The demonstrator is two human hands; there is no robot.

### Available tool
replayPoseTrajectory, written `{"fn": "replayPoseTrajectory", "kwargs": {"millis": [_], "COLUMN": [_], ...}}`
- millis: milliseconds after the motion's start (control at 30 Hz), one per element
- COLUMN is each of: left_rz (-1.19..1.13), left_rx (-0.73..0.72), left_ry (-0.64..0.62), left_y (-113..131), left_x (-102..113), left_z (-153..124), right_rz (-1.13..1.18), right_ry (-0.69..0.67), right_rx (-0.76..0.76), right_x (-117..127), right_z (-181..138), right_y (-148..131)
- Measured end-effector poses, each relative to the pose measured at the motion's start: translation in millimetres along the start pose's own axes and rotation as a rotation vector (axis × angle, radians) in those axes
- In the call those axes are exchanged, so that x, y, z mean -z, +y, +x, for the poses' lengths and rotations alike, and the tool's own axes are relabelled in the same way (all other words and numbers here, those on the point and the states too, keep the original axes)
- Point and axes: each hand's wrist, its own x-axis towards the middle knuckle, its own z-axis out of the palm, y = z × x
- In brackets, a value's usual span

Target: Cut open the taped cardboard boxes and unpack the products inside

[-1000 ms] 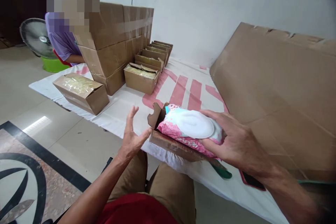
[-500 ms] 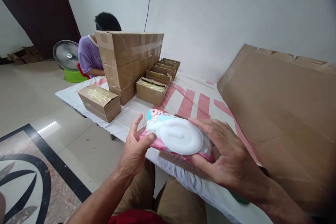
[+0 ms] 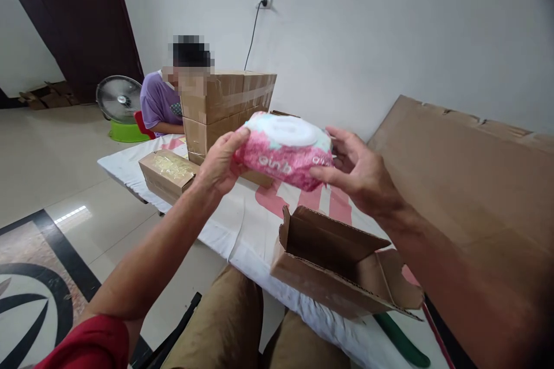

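Observation:
A pink and light-blue pack of wipes point(image 3: 281, 155) with a white oval lid is held up in front of me. My left hand point(image 3: 223, 161) grips its left end, thumb on top. At the right end my right hand point(image 3: 357, 167) closes round the pack, thumb along the front and fingers behind. Below it, on the table's near edge, stands an open cardboard box point(image 3: 320, 282) with its flaps raised; the part of its inside that I can see is bare.
Taped cartons point(image 3: 225, 98) are stacked at the far left of the cloth-covered table point(image 3: 246, 230), beside a single taped box point(image 3: 167, 173). A person in purple point(image 3: 158, 101) sits behind them. A large cardboard sheet point(image 3: 467, 196) leans at right; a green curved object point(image 3: 402, 340) lies near the box.
Both hands have raised the pack of wipes away from me and tilted it, so its pink printed side now shows. The open box beneath has come into view.

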Motion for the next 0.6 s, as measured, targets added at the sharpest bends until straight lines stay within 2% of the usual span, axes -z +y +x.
{"fn": "replayPoseTrajectory", "kwargs": {"millis": [133, 300, 400, 500, 600], "left_rz": [0.048, -0.004, -0.043, -0.067, -0.076], "left_rx": [-0.107, -0.100, -0.089, -0.084, 0.010], "left_ry": [0.045, 0.093, 0.125, 0.191, 0.367], "left_y": [16, 2, -15, -44, -87], "left_x": [-2, 16, 29, 47, 71], "left_z": [20, 20, 21, 21, 20], "right_rz": [0.109, 0.130, 0.151, 0.114, -0.084], "right_ry": [-0.038, -0.117, -0.159, -0.238, -0.395], "right_rx": [0.037, 0.001, -0.041, -0.087, -0.179], "right_x": [1, -11, -18, -28, -51], "right_z": [38, 50, 52, 59, 67], "right_y": [-1, 18, 32, 51, 79]}}
